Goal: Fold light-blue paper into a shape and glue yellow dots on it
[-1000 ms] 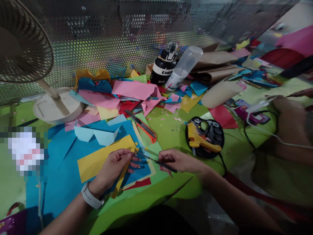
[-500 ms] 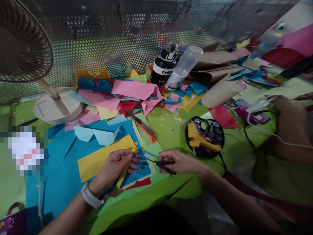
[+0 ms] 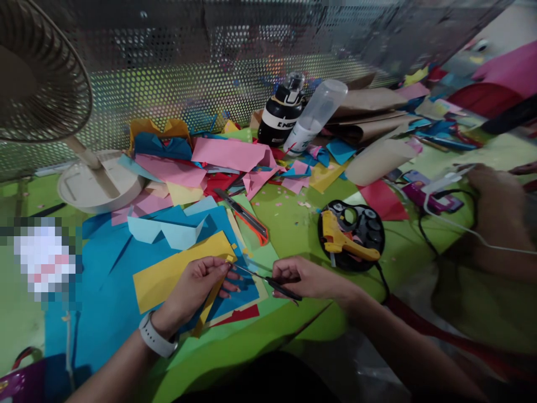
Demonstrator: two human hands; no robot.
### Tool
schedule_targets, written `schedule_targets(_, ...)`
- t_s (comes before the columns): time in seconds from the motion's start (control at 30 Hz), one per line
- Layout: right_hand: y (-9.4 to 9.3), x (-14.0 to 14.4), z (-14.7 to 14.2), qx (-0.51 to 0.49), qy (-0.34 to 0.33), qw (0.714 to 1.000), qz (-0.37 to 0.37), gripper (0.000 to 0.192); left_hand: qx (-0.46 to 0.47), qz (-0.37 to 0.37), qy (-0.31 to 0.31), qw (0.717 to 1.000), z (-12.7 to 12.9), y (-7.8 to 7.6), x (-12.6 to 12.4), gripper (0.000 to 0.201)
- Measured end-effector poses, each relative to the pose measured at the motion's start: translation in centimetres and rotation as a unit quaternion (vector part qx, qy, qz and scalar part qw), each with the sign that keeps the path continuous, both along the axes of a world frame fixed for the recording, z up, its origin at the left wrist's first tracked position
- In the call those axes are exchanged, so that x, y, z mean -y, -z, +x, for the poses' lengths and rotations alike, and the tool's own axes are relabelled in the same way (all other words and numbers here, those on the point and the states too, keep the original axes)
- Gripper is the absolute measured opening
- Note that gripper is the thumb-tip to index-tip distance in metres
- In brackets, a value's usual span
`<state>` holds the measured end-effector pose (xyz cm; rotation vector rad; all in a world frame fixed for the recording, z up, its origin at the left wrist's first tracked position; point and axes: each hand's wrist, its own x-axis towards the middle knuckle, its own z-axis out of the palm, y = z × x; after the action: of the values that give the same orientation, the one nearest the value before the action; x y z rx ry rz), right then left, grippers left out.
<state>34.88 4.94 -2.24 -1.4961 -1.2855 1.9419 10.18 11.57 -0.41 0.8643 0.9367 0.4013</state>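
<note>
Green table — one yellow strip, one scissors

Paper strip's sitting in the left hand, over a bunch of paper sheets, and the scissors are sitting in the right hand, pointing toward the left one. Utility knife's lying just behind the gap between the hands. Hot glue gun's resting in a tray, behind and right of the right hand. Paper scraps are lying farther behind both hands, a water bottle's standing past those, and a desk fan's standing well behind and left of the left hand.
</note>
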Motion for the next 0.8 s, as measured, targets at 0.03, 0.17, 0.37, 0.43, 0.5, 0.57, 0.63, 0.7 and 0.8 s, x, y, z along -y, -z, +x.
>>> schedule_targets(0.03, 0.05, 0.00, 0.04, 0.000, 0.001, 1.000, 0.002, 0.043, 0.000, 0.000, 0.001, 1.000, 0.01, -0.01, 0.00, 0.036)
schedule_targets(0.17, 0.29, -0.03, 0.14, -0.002, 0.005, 1.000, 0.000, 0.044, -0.001, 0.002, 0.000, 1.000, -0.04, 0.01, 0.05, 0.034)
schedule_targets(0.37, -0.28, -0.18, -0.12, -0.009, 0.040, 0.999, -0.018, 0.048, -0.007, -0.012, -0.001, 1.000, -0.34, 0.13, 0.00, 0.033)
schedule_targets(0.43, -0.44, -0.20, -0.20, -0.010, 0.046, 0.999, -0.021, 0.048, -0.013, -0.008, 0.000, 1.000, -0.37, 0.18, -0.03, 0.032)
schedule_targets(0.5, -0.42, -0.19, -0.22, -0.012, 0.048, 0.998, -0.024, 0.049, -0.021, -0.004, 0.001, 1.000, -0.34, 0.20, -0.05, 0.032)
schedule_targets(0.57, -0.24, -0.15, -0.18, -0.010, 0.050, 0.998, -0.026, 0.050, -0.026, -0.002, 0.005, 1.000, -0.26, 0.19, -0.05, 0.032)
schedule_targets(0.63, -0.05, -0.12, -0.11, -0.006, 0.048, 0.998, -0.026, 0.051, -0.027, -0.001, 0.006, 1.000, -0.19, 0.12, -0.03, 0.031)
schedule_targets(0.7, -0.05, -0.14, -0.04, -0.003, 0.042, 0.999, -0.021, 0.050, -0.024, 0.000, 0.001, 1.000, -0.14, 0.03, -0.02, 0.030)
schedule_targets(0.8, -0.57, -0.31, -0.05, 0.008, 0.040, 0.999, -0.012, 0.050, -0.016, 0.000, -0.016, 1.000, -0.11, -0.02, 0.01, 0.029)
